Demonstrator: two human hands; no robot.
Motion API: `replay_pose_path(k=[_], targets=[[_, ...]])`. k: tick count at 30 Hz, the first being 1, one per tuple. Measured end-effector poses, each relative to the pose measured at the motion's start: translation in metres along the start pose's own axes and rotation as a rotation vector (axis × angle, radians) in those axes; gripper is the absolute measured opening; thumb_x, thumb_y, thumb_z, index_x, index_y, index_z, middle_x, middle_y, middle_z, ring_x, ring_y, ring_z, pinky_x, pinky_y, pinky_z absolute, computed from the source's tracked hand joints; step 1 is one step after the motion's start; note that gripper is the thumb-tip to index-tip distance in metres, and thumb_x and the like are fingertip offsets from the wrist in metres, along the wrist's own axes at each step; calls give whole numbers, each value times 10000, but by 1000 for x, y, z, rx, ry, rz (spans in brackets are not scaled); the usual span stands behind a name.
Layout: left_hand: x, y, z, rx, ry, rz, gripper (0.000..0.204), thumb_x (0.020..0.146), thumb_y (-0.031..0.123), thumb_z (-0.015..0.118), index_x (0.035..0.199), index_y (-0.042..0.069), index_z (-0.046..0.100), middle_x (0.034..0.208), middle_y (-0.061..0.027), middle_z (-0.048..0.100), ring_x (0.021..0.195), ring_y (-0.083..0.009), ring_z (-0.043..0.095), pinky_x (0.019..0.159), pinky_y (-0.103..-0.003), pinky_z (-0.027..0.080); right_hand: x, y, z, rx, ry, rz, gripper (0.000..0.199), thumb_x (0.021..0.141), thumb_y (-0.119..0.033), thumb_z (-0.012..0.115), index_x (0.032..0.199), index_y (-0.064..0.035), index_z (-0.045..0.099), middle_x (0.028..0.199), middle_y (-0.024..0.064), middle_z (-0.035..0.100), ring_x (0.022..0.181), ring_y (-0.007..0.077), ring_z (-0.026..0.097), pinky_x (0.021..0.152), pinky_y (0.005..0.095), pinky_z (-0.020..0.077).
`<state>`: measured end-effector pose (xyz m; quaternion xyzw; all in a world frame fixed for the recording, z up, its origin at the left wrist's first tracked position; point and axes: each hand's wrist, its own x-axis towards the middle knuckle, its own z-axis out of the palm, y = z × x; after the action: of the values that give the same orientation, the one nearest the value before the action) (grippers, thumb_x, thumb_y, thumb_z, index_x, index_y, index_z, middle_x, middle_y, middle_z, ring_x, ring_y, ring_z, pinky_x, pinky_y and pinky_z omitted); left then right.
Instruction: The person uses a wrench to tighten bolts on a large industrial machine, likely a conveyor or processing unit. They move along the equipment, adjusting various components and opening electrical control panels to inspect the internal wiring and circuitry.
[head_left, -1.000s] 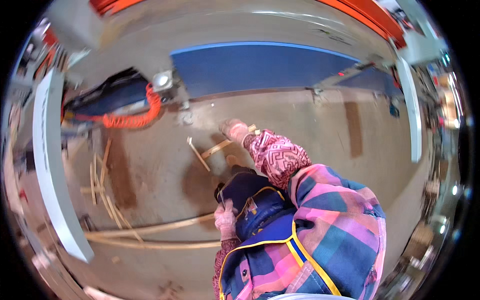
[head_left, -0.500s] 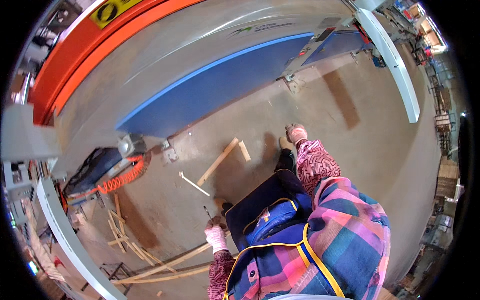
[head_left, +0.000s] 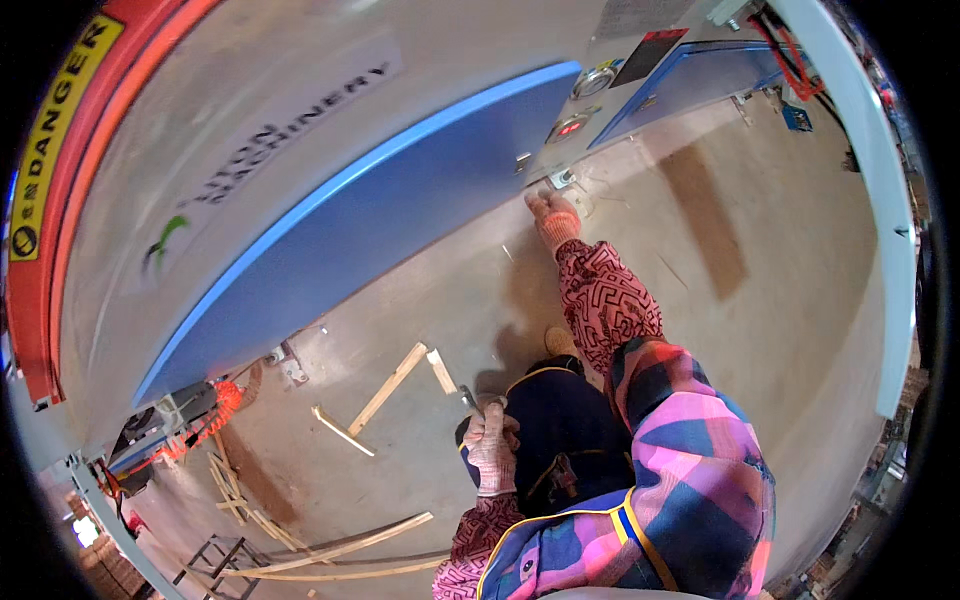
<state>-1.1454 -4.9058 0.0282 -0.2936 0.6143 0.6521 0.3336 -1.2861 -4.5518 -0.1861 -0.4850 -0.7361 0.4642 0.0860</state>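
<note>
My left hand [head_left: 492, 440], in a pale knitted glove, is closed around a short, thin, dark metal tool [head_left: 468, 398] in front of my lap. The tool's tip sticks up past the fingers; its exact kind is too small to make out. Out ahead reaches my right hand [head_left: 555, 222], in a pinkish glove with bare fingertips. Its fingers are extended and hold nothing that I can see. In the picture they lie just below the blue panel [head_left: 400, 190] of a grey machine [head_left: 330, 110], near its foot bolt [head_left: 562, 179]. I cannot tell whether they touch anything.
Wood strips [head_left: 388, 390] lie on the floor ahead, and longer ones [head_left: 340, 550] at lower left beside a dark metal frame [head_left: 215, 565]. An orange coiled hose [head_left: 228, 400] hangs by the machine. A pale curved arm [head_left: 885, 250] rises at right. A red-lit control [head_left: 572, 126] sits beside the blue panel.
The machine now looms closer. My right hand has stretched forward toward it, and my left hand has come up nearer my lap with the tool still in it.
</note>
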Motion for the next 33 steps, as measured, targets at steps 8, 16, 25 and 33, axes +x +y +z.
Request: replay_pose_path(k=[8,16,25,33], targets=[[151,-10,44,99,-8,248,300,901,307,623,963,14,650,575,7,524,429,-57,417,392,-214,306,62,-23,18,83,129,-172,541,717,-418,744,1031,1,610,989,228,658,967,359,634,827,434,482],[241,-60,58,-19,-156,404,315,890,308,644,965,3,627,541,-17,506,398,-87,409,354,-229,292,112,14,48,338,224,-274,503,780,-198,731,1179,27,522,890,134,682,715,175,630,591,294,499],[203,-84,48,21,-201,365,361,903,336,615,999,-11,630,574,-28,534,421,-88,416,379,-232,321,32,-10,-14,998,-146,10,461,908,-281,612,1219,24,460,822,100,594,495,138,517,428,286,474],[180,-64,69,-8,-140,452,350,878,328,656,963,-12,646,558,-23,536,399,-84,420,358,-229,324,-22,6,-17,994,-25,-320,270,898,-145,645,1051,5,480,809,76,600,555,155,586,499,307,540]])
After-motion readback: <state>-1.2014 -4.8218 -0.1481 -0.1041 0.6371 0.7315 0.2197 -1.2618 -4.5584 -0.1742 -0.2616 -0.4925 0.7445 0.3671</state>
